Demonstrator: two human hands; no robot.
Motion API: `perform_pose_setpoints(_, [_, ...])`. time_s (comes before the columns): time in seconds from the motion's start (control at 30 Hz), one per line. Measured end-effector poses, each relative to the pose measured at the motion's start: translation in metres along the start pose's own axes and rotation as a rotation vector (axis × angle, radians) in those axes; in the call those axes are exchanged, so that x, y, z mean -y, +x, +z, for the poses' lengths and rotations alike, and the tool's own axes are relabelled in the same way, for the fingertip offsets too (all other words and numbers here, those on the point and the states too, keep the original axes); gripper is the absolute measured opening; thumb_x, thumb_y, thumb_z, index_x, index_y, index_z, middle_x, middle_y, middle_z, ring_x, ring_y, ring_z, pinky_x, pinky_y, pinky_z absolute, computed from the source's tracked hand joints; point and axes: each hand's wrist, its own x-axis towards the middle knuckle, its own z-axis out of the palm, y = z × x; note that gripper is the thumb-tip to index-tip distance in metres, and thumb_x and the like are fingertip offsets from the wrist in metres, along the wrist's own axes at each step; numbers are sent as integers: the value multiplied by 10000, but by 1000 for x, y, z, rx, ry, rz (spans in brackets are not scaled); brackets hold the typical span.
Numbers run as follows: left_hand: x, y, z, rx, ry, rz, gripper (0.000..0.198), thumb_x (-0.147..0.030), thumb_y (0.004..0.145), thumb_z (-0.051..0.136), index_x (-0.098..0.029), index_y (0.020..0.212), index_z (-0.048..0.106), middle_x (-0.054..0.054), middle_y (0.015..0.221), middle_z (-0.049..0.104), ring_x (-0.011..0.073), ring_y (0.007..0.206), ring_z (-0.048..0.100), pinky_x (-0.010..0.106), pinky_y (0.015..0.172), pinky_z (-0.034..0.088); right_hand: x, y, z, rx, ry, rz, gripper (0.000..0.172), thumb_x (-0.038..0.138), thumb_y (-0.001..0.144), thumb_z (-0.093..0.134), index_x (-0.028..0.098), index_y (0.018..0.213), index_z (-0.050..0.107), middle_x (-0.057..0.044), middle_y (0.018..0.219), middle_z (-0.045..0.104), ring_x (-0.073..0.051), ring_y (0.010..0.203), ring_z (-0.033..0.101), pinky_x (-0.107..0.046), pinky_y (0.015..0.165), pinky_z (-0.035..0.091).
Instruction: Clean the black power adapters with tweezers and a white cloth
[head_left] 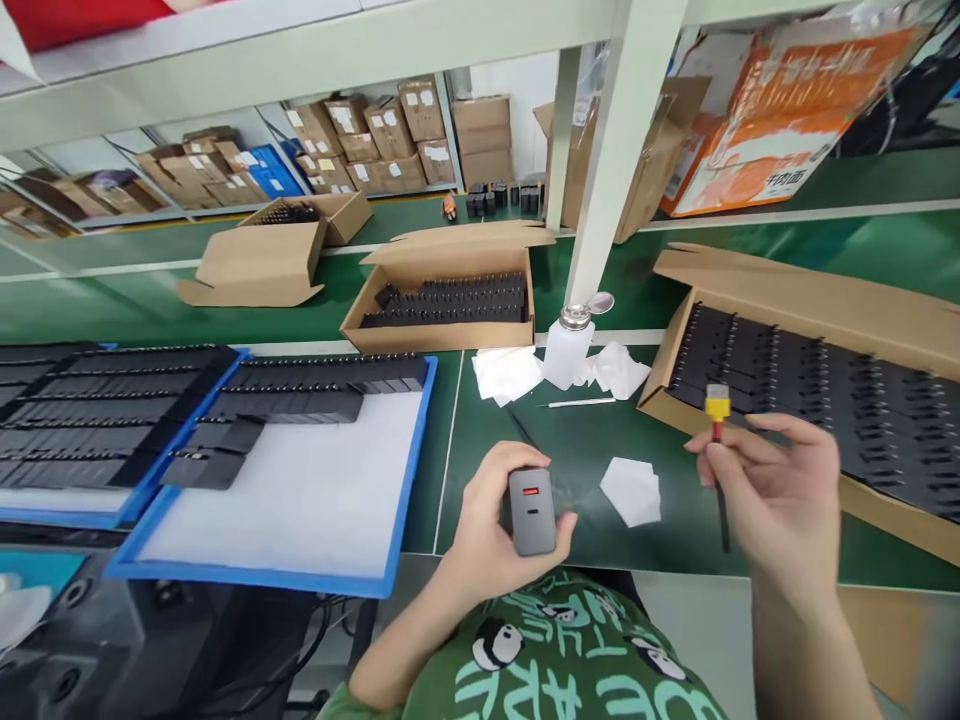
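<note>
My left hand (491,520) is wrapped round a small grey charger (532,511) whose port face, with a red socket, points up at me. Off to the right, my right hand (780,490) pinches a thin black cable with a yellow USB plug (718,402) at its upper end. The plug stands roughly upright, well apart from the charger. Both hands hover over the green mat near the table's front edge.
A blue tray (409,470) with white foam and rows of black chargers lies at left. An open carton (892,320) of black chargers sits at right, another carton (442,335) behind. A white pump bottle (568,345), wipes (632,490) and a thin stick (581,403) lie between.
</note>
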Motion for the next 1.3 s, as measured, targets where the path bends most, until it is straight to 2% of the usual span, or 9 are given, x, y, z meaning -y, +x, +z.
perform_pose_setpoints(0.13, [-5,-2,-4,0,27,12,457,-174,764,743,-250,1157,523,70,1052,613,205,904,645,369,786,591,42,8,25,149,612,147,88,299,918,698,267,1000,694,-21,878,763,-59,364,482,-221,355,345])
perform_pose_setpoints(0.23, [-7,-5,-9,-2,45,10,458,-177,768,742,-248,1164,523,72,1049,623,211,929,646,374,807,598,55,2,45,321,812,201,109,349,859,779,305,956,754,-19,881,798,-63,348,495,-205,326,320])
perform_pose_setpoints(0.33, [-10,-8,-13,3,67,-5,479,-165,765,747,-243,1178,518,78,1065,622,212,950,636,360,807,598,64,-14,63,404,869,201,117,370,893,749,331,998,785,-7,699,747,-103,411,567,-232,395,445])
perform_pose_setpoints(0.43, [-12,-10,-16,-4,79,1,493,-151,764,749,-234,1190,516,78,1071,616,210,962,628,351,812,591,76,-25,77,329,896,274,137,405,882,755,316,968,816,-20,683,694,-115,491,620,-243,445,518])
perform_pose_setpoints(0.6, [-13,-11,-17,5,58,-5,487,-143,763,758,-218,1181,520,73,1076,608,188,939,621,313,793,580,88,-25,87,308,934,470,116,385,840,803,273,855,828,-29,639,719,-100,480,671,-143,453,551])
perform_pose_setpoints(0.97, [-11,-12,-16,-15,48,16,499,-141,751,764,-199,1183,520,72,1080,609,171,926,624,295,800,570,84,-26,96,349,1069,599,113,349,872,777,238,866,798,13,649,700,-37,474,646,-54,514,540])
perform_pose_setpoints(1.1, [-11,-10,-15,-37,81,56,465,-147,758,747,-189,1165,527,69,1040,611,170,931,625,280,797,565,83,-24,95,406,1067,507,120,306,943,688,236,888,769,10,834,698,-12,505,626,-82,548,559])
perform_pose_setpoints(1.2, [-12,-9,-16,-51,110,77,439,-149,754,741,-180,1138,531,68,1010,614,169,916,627,270,778,559,85,-24,86,469,939,241,163,251,998,588,230,971,748,-31,1021,691,-52,610,675,-155,573,603])
perform_pose_setpoints(1.3, [-13,-9,-16,-57,137,89,401,-146,758,718,-176,1117,540,72,997,619,169,898,632,268,755,557,91,-24,75,518,686,-85,262,133,1020,472,211,1107,708,-74,1021,714,-136,789,721,-243,638,642])
